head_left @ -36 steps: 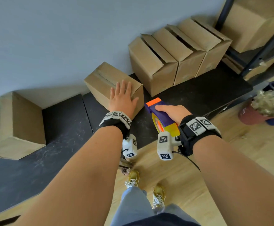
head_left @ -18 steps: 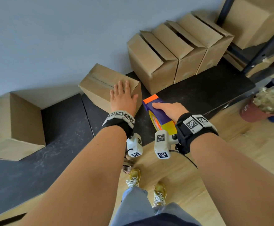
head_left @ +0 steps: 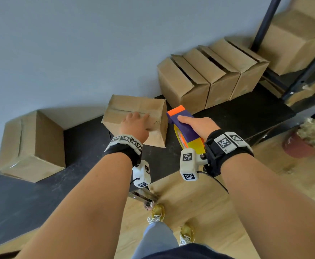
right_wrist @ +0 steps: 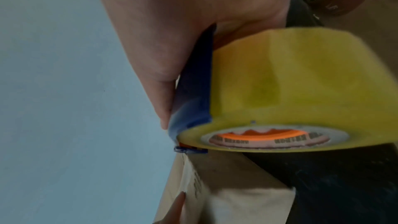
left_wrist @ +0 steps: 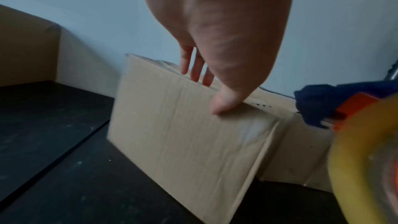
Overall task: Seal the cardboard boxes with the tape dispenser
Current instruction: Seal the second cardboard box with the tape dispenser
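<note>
my left hand lies on top of the cardboard box, fingers straight across its top along the seam, thumb pressed on the near side face; it pins the box and grips nothing. my right hand is just right of it, curled round the purple tape dispenser, whose orange front end sits right at the box's right edge; i cannot tell whether they touch. the yellow tape roll hangs under my palm. both forearms reach forward and down, wrists banded with marker straps.

the left wrist view is blurred, and my own palm covers most of the box top there. the right wrist view shows only a corner of the box below the roll.

the box rests on a black mat against a grey wall, beyond my fingers. three open boxes stand further right, another box well left. wooden floor lies beneath my wrists.
</note>
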### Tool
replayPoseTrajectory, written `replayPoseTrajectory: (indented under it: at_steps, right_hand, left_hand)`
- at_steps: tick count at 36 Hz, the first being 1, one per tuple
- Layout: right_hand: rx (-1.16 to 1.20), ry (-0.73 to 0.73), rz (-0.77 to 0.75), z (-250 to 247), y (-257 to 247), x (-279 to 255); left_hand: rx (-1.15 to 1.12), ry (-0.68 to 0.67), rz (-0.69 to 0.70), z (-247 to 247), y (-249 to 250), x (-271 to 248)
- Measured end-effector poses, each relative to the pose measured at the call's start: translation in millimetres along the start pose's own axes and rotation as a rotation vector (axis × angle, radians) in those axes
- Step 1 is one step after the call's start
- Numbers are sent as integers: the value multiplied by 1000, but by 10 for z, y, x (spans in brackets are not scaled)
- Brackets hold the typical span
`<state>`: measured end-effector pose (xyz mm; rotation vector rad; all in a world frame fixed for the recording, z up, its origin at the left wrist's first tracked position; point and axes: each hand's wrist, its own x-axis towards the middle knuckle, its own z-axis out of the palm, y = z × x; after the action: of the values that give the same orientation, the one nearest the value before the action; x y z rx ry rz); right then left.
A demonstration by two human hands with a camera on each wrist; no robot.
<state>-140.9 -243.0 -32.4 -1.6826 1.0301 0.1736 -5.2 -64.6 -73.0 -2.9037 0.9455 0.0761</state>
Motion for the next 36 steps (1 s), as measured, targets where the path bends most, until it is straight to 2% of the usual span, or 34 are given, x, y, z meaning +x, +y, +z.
replayPoseTrajectory:
  at_steps: [6,11,14,16,18,19,21,25,28,36]
  right_hand:
    - [21,-8,-69,-86,-19,-90]
    - [-12,-31,-117,-194,-33,-152]
    - [-22,-63,-131,-223,-45,-179]
    - [-22,-84,-143,-235,-42,-186]
    - [-39,-97,-156,-247,-43,-200]
    - [-51,-100,-158,-249,-44,-203]
    - [-68,-111,-161,-245,-49,-218]
    - [-104,-138,-165,-255,-41,-241]
    - [-133,-163,-173,-271,-58,-259]
    - [-119,-215,-172,-274,-46,-314]
  left_hand:
    - [-31,23,-92,-29,252,-73]
    - [-215,-6,-123,-151,387,-39]
    - [-601,4,-184,-301,369,66]
    - [-939,-82,-231,-412,373,133]
    - [-1307,-235,-354,-533,409,130]
    - [-1403,-293,-397,-571,405,138]
    - [-1444,-349,-404,-634,396,127]
    - [-1506,-345,-393,-676,367,79]
    - [-1552,-411,-366,-687,337,22]
    - [-1594,-555,-429,-702,299,-6]
